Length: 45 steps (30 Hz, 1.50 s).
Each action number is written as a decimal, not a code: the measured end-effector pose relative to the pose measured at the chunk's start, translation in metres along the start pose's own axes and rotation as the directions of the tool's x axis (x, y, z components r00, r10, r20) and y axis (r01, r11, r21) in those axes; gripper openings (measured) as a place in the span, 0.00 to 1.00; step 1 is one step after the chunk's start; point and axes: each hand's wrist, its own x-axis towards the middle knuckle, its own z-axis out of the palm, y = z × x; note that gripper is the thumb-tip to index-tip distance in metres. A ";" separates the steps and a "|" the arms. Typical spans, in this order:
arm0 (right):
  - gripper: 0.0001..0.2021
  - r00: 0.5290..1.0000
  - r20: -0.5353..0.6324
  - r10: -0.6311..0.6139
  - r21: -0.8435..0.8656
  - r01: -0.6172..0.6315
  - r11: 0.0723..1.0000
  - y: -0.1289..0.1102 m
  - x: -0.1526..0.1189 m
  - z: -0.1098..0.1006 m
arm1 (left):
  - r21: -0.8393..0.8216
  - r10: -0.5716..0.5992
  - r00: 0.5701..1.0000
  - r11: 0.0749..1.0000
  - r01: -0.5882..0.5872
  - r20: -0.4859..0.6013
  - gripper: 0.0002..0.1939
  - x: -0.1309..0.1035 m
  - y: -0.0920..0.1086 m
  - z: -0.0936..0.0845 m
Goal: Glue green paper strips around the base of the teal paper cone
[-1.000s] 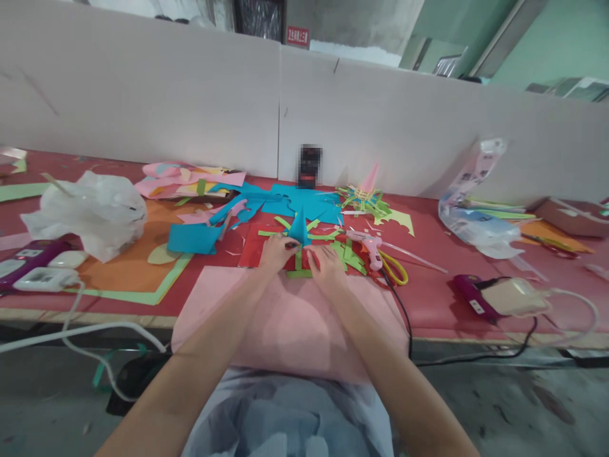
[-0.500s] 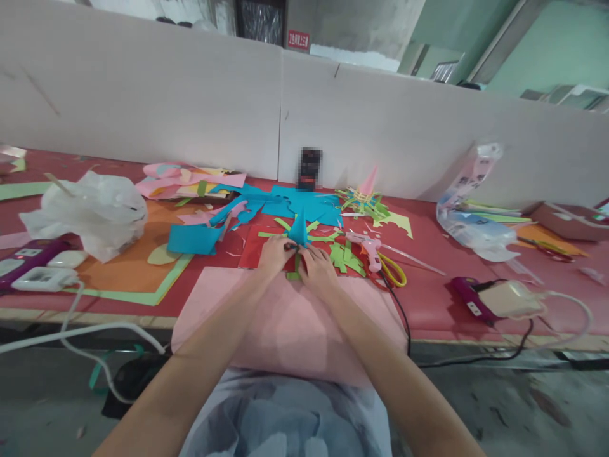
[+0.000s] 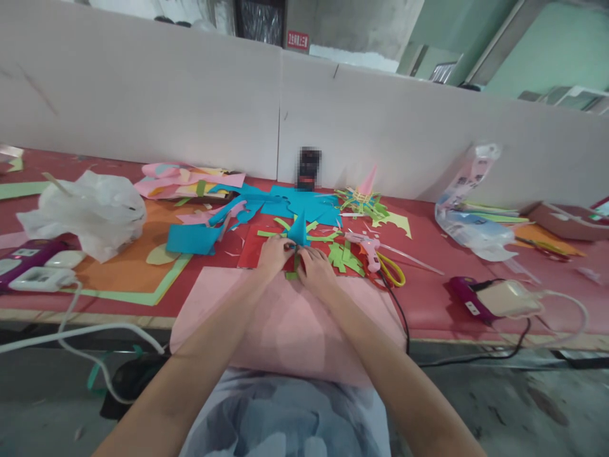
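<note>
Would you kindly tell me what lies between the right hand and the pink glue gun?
In the head view, green paper strips lie between the right hand and glue gun.

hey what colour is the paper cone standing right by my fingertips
The paper cone is bright blue; it shows best in the head view.

A blue paper cone (image 3: 298,230) stands point-up, green paper strips (image 3: 269,234) radiating around its base.

Craft workshop: blue paper cone (image 3: 298,230), glue gun (image 3: 372,255), cut scraps (image 3: 346,257) on red bench (image 3: 428,298); grey floor (image 3: 528,409).
</note>
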 end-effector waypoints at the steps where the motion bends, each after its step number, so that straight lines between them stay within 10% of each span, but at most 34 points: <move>1: 0.13 1.000 -0.010 -0.002 -0.001 0.002 1.000 0.000 0.000 0.000 | 0.007 0.002 1.000 1.000 -0.002 0.007 0.09 0.000 0.000 0.000; 27: 0.09 0.998 0.054 -0.032 -0.115 0.038 0.993 -0.007 0.006 -0.008 | 0.091 -0.002 0.996 0.996 -0.006 0.086 0.10 -0.002 0.009 -0.006; 34: 0.11 0.987 -0.043 0.154 0.214 -0.142 0.967 0.004 0.001 -0.009 | 0.029 0.040 0.998 0.999 -0.041 0.042 0.09 -0.004 0.005 -0.006; 40: 0.09 0.784 -0.386 0.486 0.505 -0.261 0.822 0.046 -0.005 -0.023 | -0.188 0.103 0.993 0.976 -0.112 -0.059 0.07 -0.006 0.010 -0.013; 45: 0.11 0.655 -0.381 0.653 0.660 -0.301 0.688 0.047 -0.004 -0.032 | -0.222 0.377 0.909 0.915 -0.337 0.176 0.07 -0.015 0.025 -0.014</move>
